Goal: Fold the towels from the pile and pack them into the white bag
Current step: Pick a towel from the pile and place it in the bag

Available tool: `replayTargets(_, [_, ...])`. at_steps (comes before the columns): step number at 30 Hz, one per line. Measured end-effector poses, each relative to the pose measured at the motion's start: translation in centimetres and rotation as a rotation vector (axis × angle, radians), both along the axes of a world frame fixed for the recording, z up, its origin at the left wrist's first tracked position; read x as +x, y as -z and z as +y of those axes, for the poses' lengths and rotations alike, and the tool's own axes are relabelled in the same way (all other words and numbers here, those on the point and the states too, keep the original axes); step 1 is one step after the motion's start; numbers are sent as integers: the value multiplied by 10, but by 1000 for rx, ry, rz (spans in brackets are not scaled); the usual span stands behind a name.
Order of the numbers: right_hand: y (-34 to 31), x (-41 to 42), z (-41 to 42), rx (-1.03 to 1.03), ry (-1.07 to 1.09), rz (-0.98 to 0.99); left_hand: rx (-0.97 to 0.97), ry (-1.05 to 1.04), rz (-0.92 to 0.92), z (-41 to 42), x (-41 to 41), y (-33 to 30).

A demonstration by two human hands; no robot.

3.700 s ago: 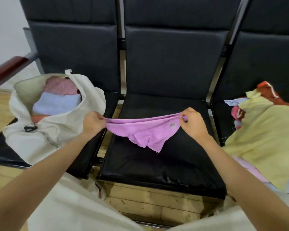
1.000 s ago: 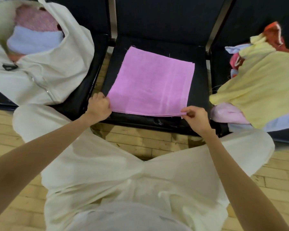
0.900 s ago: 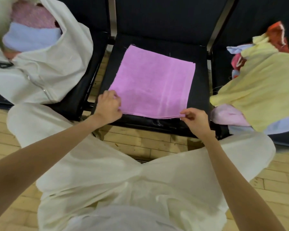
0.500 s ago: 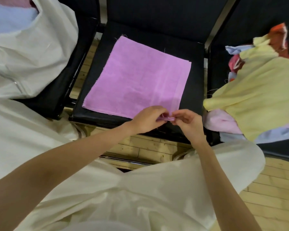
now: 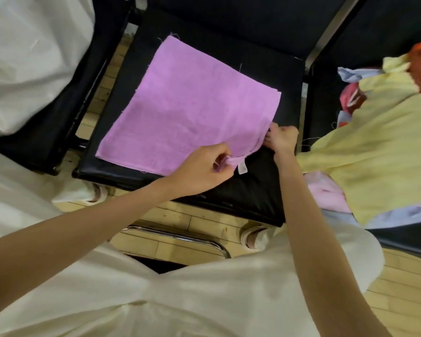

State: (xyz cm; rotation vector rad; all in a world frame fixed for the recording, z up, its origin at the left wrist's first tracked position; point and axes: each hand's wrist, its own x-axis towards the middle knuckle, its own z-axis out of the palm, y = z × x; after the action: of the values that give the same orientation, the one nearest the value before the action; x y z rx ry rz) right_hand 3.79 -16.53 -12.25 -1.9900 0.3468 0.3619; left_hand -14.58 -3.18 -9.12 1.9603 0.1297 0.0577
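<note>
Purple towel [image 5: 187, 110] is lying flat on black chair seat [image 5: 243, 193]; L hand [image 5: 202, 170] is pinching its near-right corner w/ fingers, R hand [image 5: 281, 139] is gripping right edge, prob. readying next fold; white bag [image 5: 29, 57] is waiting at left.

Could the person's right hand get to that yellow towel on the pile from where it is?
Probably yes. The right hand pinches the purple towel at its right edge, beside the yellow towel atop the pile; nothing lies between, though it must let go first.
</note>
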Motion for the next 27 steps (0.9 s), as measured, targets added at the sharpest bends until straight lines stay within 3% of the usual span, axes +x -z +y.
replayTargets(7, [-2, 62, 40, -260, -32, -193, -280, 9, 226, 8, 5, -2])
replayTargets(12, [-4, 74, 60, -382, -148, -205, -452, -45, 436, 29, 6, -5])
replayTargets(21, [-31, 64, 146, 234, 107, -76, -527, -100, 442, 90, -21, -20])
replayTargets(27, [-29, 37, 238, 221, -42, -236, -306, -214, 370, 147, -54, -17])
